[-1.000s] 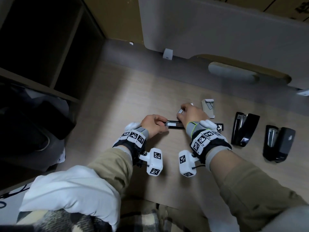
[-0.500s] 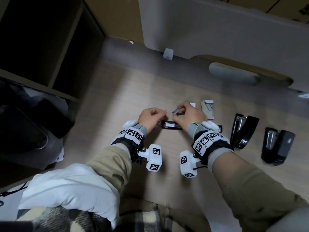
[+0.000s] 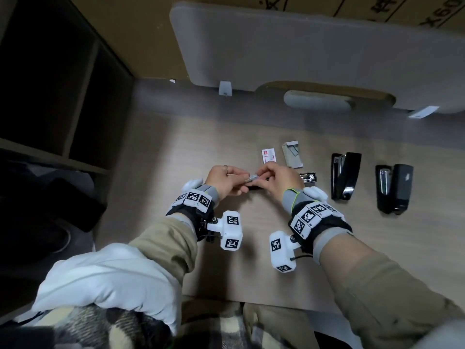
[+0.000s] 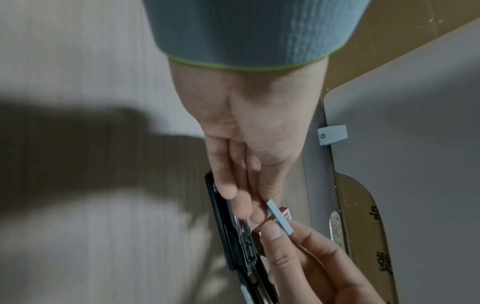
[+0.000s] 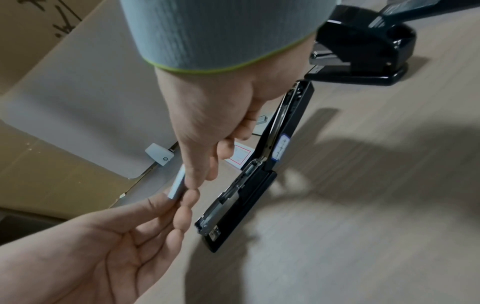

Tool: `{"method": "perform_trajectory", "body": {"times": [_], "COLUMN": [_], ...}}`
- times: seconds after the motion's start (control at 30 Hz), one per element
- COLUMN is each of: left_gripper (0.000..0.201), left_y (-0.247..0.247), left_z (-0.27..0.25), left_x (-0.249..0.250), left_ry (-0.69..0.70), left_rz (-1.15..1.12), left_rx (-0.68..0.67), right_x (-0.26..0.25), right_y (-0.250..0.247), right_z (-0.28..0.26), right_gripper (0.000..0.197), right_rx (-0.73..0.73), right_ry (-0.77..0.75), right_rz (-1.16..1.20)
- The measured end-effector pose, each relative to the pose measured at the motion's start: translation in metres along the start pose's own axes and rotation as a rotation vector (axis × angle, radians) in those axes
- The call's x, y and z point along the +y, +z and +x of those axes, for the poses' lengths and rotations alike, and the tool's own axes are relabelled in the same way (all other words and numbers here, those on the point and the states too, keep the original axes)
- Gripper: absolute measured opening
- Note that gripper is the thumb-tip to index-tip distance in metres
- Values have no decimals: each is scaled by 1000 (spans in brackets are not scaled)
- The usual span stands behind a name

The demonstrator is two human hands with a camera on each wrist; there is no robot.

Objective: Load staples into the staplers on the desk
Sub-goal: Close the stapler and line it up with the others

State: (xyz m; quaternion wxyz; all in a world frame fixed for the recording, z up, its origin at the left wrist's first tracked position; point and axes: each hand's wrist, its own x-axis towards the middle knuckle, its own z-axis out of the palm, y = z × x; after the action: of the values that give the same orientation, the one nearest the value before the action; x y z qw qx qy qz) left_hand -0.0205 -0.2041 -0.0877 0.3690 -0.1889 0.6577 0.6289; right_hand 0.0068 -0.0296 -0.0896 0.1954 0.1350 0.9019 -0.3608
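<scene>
A short grey staple strip [image 3: 252,178] hangs just above the desk, pinched at either end by my left hand [image 3: 245,182] and my right hand [image 3: 259,175]. The left wrist view shows the staple strip [image 4: 280,217] between a right thumb and left fingertips; the right wrist view shows the same strip [image 5: 177,183]. Below the hands a long black stapler [image 5: 259,181] lies flat on the desk, swung fully open with its metal channel up. The hands hide most of this stapler [image 3: 308,177] from the head camera.
Two more black staplers [image 3: 344,175] [image 3: 393,187] lie open to the right. A white and red staple box [image 3: 268,156] and its grey tray [image 3: 292,154] sit just behind the hands. A grey panel [image 3: 302,46] leans at the back; dark shelves stand left.
My left hand has come off the flat stapler and risen to meet the right. The staple strip, held by the right hand before, is now pinched by both above the stapler.
</scene>
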Motion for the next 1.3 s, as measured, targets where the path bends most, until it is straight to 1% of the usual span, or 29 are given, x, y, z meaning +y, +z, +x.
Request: {"method": "perform_trajectory", "body": {"times": [0.1, 0.2, 0.33, 0.4, 0.47, 0.53, 0.6, 0.63, 0.67, 0.73, 0.77, 0.8, 0.9, 1.0, 1.17, 1.3], "left_gripper": [6, 13, 18, 18, 19, 19, 20, 18, 16, 15, 17, 18, 16, 9, 18, 12], "left_y": [3, 4, 3, 2, 3, 5, 7, 6, 6, 0, -3, -6, -12, -10, -5, -4], "left_z": [-3, -5, -10, -11, -12, -13, -13, -11, -8, -3, -3, -2, -2, -2, 2, 5], "left_x": [6, 7, 1, -1, -1, 2, 3, 2, 1, -6, -9, -13, -28, -36, -37, -37], "left_ry": [-15, -18, 23, 33, 45, 67, 67, 64, 60, 42, 25, 4, -62, -59, -66, -62], "left_rz": [-22, 6, 48, 64, 97, 112, 104, 116, 140, 192, 199, 202, 149, 88, 87, 102], "left_rx": [-15, -16, -17, 2, 17, 15, 13, 45, 112, 304, 353, 360, 267, 170, 176, 214], "right_x": [2, 5, 5, 3, 0, -3, -4, -3, -1, 5, 7, 9, 9, 8, 10, 8], "right_y": [-6, -7, 0, 2, 0, -3, -4, -4, -4, -3, -2, -1, 6, 8, 3, 0], "right_z": [-5, -9, -14, -18, -22, -24, -25, -24, -23, -20, -18, -16, -9, -3, 0, 1], "right_gripper": [21, 20, 31, 35, 36, 29, 24, 24, 24, 24, 24, 23, 21, 22, 22, 23], "right_rx": [40, 32, 28, 77, 129, 133, 110, 109, 119, 133, 130, 119, 94, 78, 30, 8], "right_ry": [23, 20, 51, 40, -10, -49, -46, -38, -28, -12, -14, -25, -70, -78, -83, -111], "right_rz": [-10, -8, 2, -54, -80, -83, -104, -132, -171, -247, -281, -316, -398, -472, -528, -543]}}
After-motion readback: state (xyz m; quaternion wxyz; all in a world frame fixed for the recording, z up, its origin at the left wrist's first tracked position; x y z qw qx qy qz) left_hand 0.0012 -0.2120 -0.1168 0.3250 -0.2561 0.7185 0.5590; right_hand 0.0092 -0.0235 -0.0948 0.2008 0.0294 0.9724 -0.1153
